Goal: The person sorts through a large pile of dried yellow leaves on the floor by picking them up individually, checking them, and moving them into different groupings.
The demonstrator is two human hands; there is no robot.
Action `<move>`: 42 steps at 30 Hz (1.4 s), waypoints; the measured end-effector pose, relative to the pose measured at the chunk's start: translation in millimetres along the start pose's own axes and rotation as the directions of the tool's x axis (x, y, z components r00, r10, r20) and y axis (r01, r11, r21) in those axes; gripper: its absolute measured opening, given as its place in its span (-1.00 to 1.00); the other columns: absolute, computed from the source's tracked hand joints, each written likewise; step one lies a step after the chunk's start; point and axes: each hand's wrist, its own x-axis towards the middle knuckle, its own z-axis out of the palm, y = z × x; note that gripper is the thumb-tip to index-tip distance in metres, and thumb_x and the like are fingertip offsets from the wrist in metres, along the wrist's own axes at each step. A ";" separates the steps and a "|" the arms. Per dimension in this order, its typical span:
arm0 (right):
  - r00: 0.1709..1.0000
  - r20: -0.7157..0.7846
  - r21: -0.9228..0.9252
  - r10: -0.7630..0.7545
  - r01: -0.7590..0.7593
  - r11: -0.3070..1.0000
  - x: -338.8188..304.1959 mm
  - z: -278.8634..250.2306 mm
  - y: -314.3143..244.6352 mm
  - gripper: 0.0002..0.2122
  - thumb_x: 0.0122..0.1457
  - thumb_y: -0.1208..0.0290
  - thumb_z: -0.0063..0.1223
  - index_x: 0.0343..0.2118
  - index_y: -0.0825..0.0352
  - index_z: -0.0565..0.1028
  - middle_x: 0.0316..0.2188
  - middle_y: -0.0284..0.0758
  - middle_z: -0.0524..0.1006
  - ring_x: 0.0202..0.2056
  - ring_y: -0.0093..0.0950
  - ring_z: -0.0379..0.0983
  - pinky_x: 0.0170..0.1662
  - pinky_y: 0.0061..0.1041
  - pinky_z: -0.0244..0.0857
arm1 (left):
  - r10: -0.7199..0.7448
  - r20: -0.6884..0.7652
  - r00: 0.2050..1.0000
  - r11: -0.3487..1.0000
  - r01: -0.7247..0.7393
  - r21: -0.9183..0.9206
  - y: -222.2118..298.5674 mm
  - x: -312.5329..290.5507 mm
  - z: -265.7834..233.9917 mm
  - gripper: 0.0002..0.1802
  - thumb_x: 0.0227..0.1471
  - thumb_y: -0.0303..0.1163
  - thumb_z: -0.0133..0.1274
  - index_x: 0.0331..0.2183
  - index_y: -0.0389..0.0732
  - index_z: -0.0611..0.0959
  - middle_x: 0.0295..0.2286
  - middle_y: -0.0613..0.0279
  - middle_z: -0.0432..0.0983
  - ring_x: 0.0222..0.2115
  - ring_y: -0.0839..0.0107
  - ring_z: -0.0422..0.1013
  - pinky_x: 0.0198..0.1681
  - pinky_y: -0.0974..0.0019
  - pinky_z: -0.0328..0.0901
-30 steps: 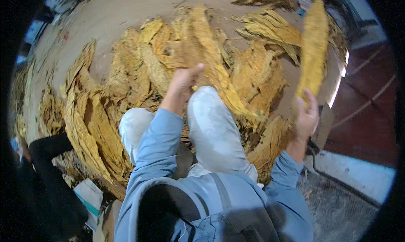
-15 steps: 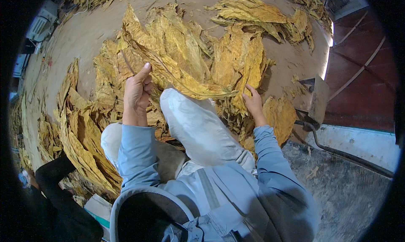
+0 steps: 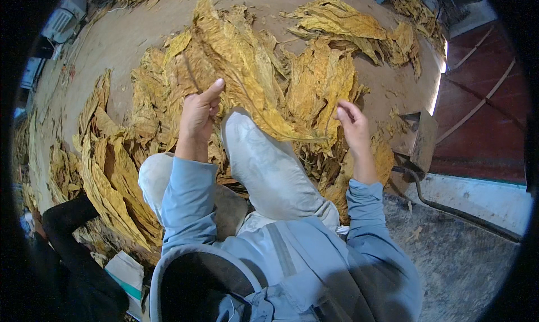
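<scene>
Here | our left hand (image 3: 200,109) clamps leaves (image 3: 216,55) | our right hand (image 3: 355,125) curls nearby, grip unclear | heap (image 3: 412,10) by floor's (image 3: 393,80) far right corner

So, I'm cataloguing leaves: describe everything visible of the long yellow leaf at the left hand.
The long yellow leaf looks dry, wrinkled and mottled with brown, its midrib darker. Gripped by the left hand, it curves past the knee, narrowing toward the right hand. Whether it touches knee or right hand is unclear.
</scene>
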 end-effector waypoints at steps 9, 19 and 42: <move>0.871 0.380 0.040 -0.310 0.320 0.947 -18.1 94.8 -100.0 -0.69 0.08 0.37 0.03 -0.15 0.46 0.41 -0.36 -0.34 0.50 -0.37 -0.64 0.37 -0.31 -0.63 0.25 | 0.029 -0.002 1.000 0.998 -0.029 0.055 14.4 -25.2 25.8 -0.75 -0.21 -0.27 0.23 -0.66 -0.10 0.48 -0.73 0.47 0.27 -0.72 0.64 0.11 -0.64 0.50 -0.01; 0.946 0.252 0.445 -0.205 0.075 0.892 -24.3 90.5 -96.9 -0.83 0.09 0.53 0.00 -0.25 0.45 0.45 -0.40 -0.47 0.47 -0.39 -0.74 0.33 -0.30 -0.75 0.23 | -0.001 0.056 0.998 0.977 -0.011 0.212 8.6 -26.7 9.3 -0.52 -0.13 -0.03 0.11 -0.47 -0.35 0.57 -0.58 0.28 0.39 -0.60 0.55 0.14 -0.54 0.45 0.08; 0.923 0.285 0.441 -0.259 0.114 0.890 -62.5 119.1 -118.0 -0.82 0.16 0.51 -0.13 -0.18 0.39 0.36 -0.37 -0.45 0.41 -0.36 -0.73 0.27 -0.29 -0.73 0.21 | 0.163 0.541 0.825 0.982 -0.187 -0.011 -37.7 -92.1 15.4 -0.48 -0.11 -0.41 0.12 -0.06 -0.28 0.38 -0.12 0.25 0.37 -0.09 0.46 0.26 -0.01 0.36 0.16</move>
